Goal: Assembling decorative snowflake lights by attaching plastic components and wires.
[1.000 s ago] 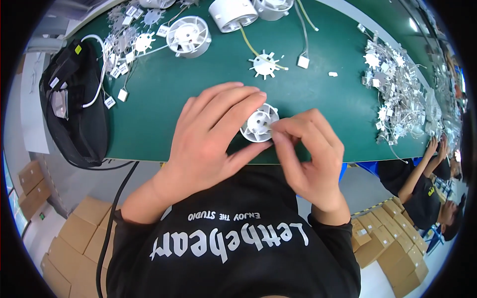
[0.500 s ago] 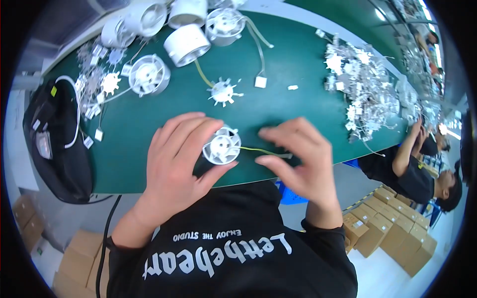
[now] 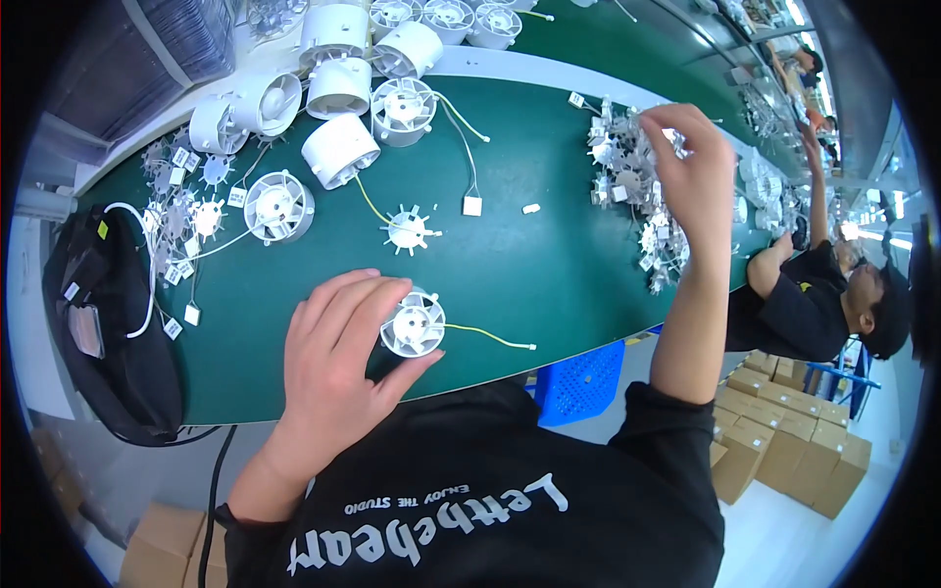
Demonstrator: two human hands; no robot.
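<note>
My left hand (image 3: 343, 343) is closed around a small round white fan housing (image 3: 413, 324) near the table's front edge, its spoked side up. A thin yellow cable (image 3: 485, 334) runs from it to the right and ends in a small plug. My right hand (image 3: 701, 167) is stretched out over a heap of star-shaped parts (image 3: 627, 181) with wires and connectors at the right. Its thumb and index finger curl together in a pinch at the heap; whatever lies between their tips is too small to tell. A single white star-shaped part (image 3: 407, 229) lies beyond the housing.
Several larger white fan housings (image 3: 340, 150) stand along the back left, some trailing cables. Another heap of star-shaped parts (image 3: 206, 218) lies left, beside a black bag (image 3: 118, 323). A blue crate (image 3: 580, 382) is below the front edge. At far right sits another person (image 3: 814, 294).
My right hand has left the yellow cable and moved right and away to the heap. My left hand keeps hold of the housing. The view has shifted.
</note>
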